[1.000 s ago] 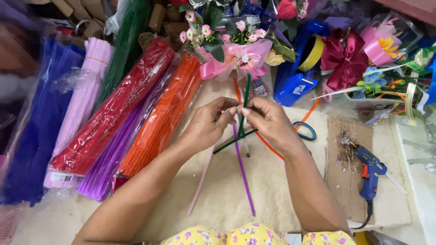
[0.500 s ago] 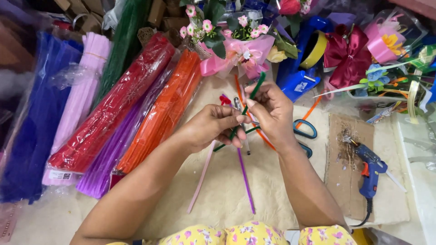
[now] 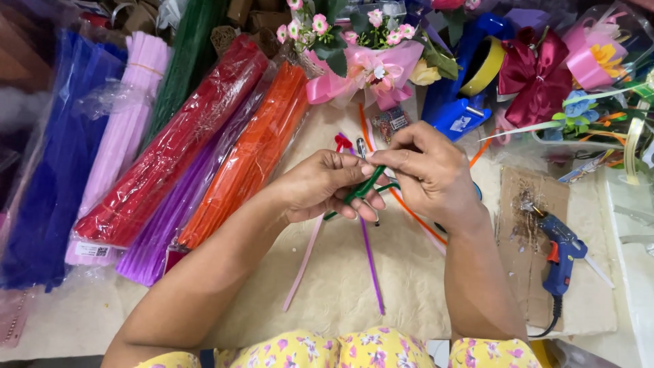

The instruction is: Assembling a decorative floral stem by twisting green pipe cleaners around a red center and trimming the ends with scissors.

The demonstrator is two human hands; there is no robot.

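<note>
Both hands meet over the middle of the surface [image 3: 409, 272], which is covered with a cream cloth. The left hand [image 3: 323, 185] has its fingers curled shut around a green pipe cleaner [image 3: 364, 185], and the right hand [image 3: 426, 170] pinches the upper end of the same stem between thumb and forefinger. The stem sits just above the cloth, between the two palms, bent in the middle.

A purple pipe cleaner [image 3: 370, 262] and a pale pink one [image 3: 304, 262] trail from under the left hand down across the cloth; I cannot tell whether they are gripped along with the green one. If they are only loosely caught, a twist of the green stem could snag them or drag them askew. The orange pipe cleaner [image 3: 409, 208] runs right beneath the right wrist and could be swept aside. A sharp bend may kink the wire core. The blue glue gun [image 3: 562, 252] lies on cardboard [image 3: 528, 197] near the right elbow, its cord easy to catch.
</note>
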